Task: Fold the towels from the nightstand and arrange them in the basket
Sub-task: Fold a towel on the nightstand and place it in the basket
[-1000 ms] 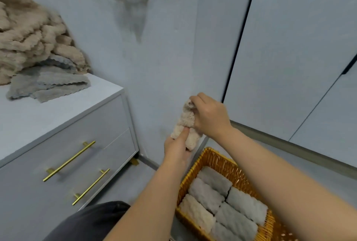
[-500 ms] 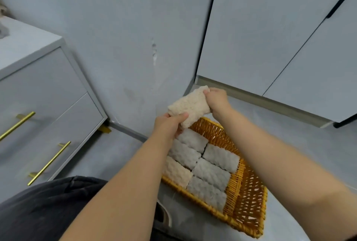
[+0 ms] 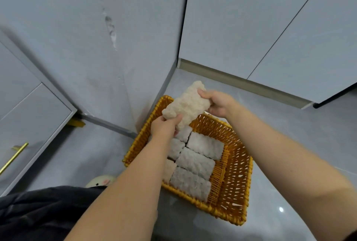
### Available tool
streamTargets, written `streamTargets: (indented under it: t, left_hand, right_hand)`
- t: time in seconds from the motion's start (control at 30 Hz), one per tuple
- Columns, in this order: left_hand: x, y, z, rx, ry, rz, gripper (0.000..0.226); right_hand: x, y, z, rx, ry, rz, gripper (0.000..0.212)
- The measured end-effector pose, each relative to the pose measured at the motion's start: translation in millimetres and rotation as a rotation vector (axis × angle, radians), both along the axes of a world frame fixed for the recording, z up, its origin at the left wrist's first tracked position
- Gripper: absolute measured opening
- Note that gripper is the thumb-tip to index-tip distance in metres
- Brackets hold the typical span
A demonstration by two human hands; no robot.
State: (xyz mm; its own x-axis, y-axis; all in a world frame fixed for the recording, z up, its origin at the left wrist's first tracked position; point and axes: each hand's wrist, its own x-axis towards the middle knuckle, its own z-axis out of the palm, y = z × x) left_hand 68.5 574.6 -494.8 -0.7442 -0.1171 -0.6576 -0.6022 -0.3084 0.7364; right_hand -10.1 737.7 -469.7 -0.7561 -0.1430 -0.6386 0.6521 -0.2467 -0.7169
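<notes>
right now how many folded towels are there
7. Held towel, gripped by left hand and right hand over the basket; six towels inside, three per column, left column partly hidden by the arm.

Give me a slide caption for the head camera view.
Left hand and right hand hold a folded beige towel over the wicker basket.

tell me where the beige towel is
Head view, centre: the beige towel is held above the basket's far end, with the left hand gripping its near end and the right hand its far end.
</notes>
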Motion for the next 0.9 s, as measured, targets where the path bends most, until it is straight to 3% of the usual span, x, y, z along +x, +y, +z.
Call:
streamTargets:
  t: [0.07, 0.1, 0.2, 0.27, 0.4, 0.53, 0.63, 0.8, 0.9]
  left_hand:
    - [-1.9, -12.4, -7.5, -0.047, 0.012, -0.027, 0.020]
    - [-3.7, -18.1, -10.6, -0.093, 0.014, -0.038, 0.018]
    - [-6.1, -30.6, -16.9, -0.302, 0.058, -0.113, 0.012]
    - [-9.6, -35.4, -21.0, -0.384, 0.107, -0.148, 0.014]
    - [-17.6, -37.3, -30.7, -0.454, 0.130, -0.248, 0.033]
    - [-15.9, -46.7, -49.3, -0.867, 0.242, -0.467, 0.041]
    - [-15.9, -54.5, -60.7, -1.019, 0.281, -0.579, 0.043]
    - [-14.6, -58.0, -67.9, -1.067, 0.269, -0.757, 0.048]
    - [-15.2, -61.5, -71.8, -1.092, 0.284, -0.814, 0.048]
  right_hand:
    - [-3.0, 1.7, -11.4, 0.237, -0.004, 0.072, 0.025]
    - [-2.4, 2.0, -15.3, 0.244, -0.034, 0.124, 0.022]
    - [7.1, 1.1, -24.5, 0.067, -0.170, 0.304, 0.027]
    - [11.8, -1.1, -34.3, 0.055, -0.218, 0.324, 0.022]
    - [12.7, -10.0, -77.8, 0.170, -0.232, 0.017, 0.027]
    - [12.9, -14.4, -122.7, 0.344, -0.254, -0.264, 0.044]
    - [15.8, -22.2, -142.1, 0.371, -0.289, -0.324, 0.044]
    - [15.6, -44.7, -160.8, 0.431, -0.279, -0.308, 0.043]
    - [11.6, -56.3, -166.7, 0.675, -0.179, -0.214, 0.039]
